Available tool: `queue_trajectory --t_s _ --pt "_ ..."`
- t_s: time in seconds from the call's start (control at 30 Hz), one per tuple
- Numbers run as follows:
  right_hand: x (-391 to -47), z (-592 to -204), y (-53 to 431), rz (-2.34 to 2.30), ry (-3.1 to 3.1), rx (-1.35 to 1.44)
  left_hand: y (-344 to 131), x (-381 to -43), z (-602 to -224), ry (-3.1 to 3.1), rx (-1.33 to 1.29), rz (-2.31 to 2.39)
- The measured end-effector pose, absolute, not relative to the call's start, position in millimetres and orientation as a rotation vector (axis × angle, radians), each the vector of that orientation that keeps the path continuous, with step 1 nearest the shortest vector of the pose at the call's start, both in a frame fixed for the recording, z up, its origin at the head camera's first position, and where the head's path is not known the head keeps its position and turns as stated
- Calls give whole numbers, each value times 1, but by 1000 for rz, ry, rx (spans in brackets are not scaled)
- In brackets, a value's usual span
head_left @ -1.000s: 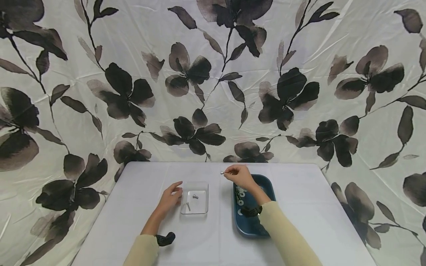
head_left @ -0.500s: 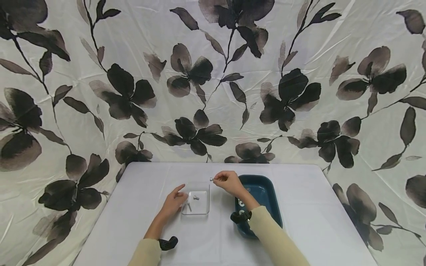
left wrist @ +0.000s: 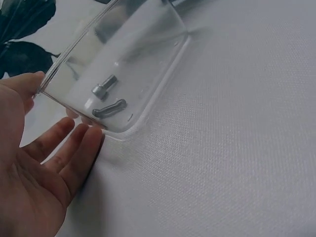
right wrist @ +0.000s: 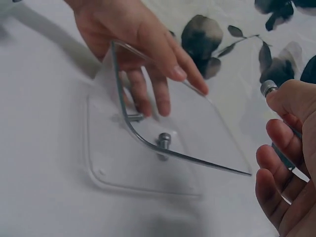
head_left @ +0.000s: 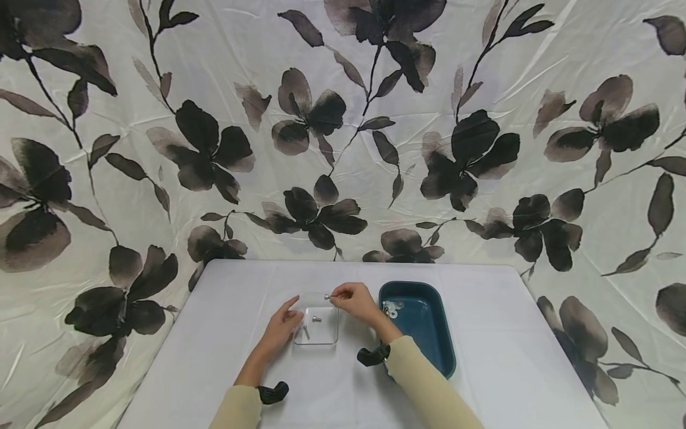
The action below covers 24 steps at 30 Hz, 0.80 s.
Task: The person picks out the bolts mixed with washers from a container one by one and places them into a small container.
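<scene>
Left hand (head_left: 281,326): fingers loosely spread, likely steadied clear rectangular plastic box (head_left: 324,332) | right hand (head_left: 356,301): pinched silver metal bolt (right wrist: 268,87) near box's far-right corner

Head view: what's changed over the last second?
The right hand moved left, away from the blue tray and toward the clear box, still pinching the bolt. Nothing was let go. The left hand stays at the box's left side; the screw and slimmer metal piece still lie inside.
</scene>
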State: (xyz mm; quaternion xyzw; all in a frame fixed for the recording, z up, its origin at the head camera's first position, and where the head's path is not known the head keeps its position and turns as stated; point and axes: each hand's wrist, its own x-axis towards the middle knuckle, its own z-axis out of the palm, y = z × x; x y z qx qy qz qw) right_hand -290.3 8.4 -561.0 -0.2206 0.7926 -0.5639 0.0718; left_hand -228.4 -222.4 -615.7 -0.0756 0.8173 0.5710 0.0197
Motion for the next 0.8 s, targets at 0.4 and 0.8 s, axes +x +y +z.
queue_trajectory --t_s 0.4,0.8 --pt "-285 -575 -9 -1669 2363 -624 -224 -228 -622 2515 -203 1819" --pt "-285 -577 -15 -1668 2386 -691 -220 -226 -624 2562 -191 1812"
